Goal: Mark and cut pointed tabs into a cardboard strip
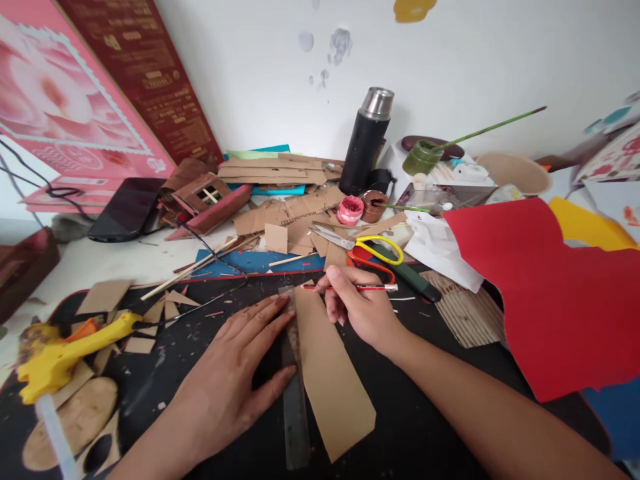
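My left hand [233, 377] lies flat with its fingers stretched out, the fingertips and thumb resting on a dark ruler [295, 420]. Along the ruler's right side is a long piece of brown cardboard [335, 383] with a cut corner at its near end. A slim red and black pencil [377, 287] is pinched in my right hand [357, 307], above the far end of the cardboard. Scissors with yellow and orange handles [340, 238] lie just beyond that hand. Beside them is a dark green-handled tool [407, 275].
To the left, a yellow glue gun [75, 353] lies among cardboard scraps. A black flask [365, 143] stands at the back near paint jars [350, 210]. A small cardboard house model [205, 197] sits behind the mat. Red sheet material [555, 307] rises at the right.
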Demonstrator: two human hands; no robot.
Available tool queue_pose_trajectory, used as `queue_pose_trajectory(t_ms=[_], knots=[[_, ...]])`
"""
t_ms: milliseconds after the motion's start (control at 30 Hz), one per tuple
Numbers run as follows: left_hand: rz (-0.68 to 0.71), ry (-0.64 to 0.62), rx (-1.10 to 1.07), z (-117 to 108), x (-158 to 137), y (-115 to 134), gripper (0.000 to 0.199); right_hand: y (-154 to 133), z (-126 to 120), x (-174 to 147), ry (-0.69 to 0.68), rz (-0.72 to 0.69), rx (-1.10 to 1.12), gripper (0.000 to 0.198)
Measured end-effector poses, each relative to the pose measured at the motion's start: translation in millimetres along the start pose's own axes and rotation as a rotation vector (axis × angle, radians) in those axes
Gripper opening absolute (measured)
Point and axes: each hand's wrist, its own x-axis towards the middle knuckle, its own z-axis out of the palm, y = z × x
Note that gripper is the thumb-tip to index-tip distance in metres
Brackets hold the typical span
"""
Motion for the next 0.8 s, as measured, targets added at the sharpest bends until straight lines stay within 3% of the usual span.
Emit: queue_pose_trajectory(t_ms=[300,800], knots=[[0.012,-0.018,0.031,-0.4,-1.0,-0.5,0.068,-1.0,-2.2,1.6,-0.03,0.009,0.017,0.061],[0.02,-0.02,0.035,-1.0,0.2,0.6,0.066,4.2,-4.6,-0.8,-0.128,-0.09,-0.065,0.055]])
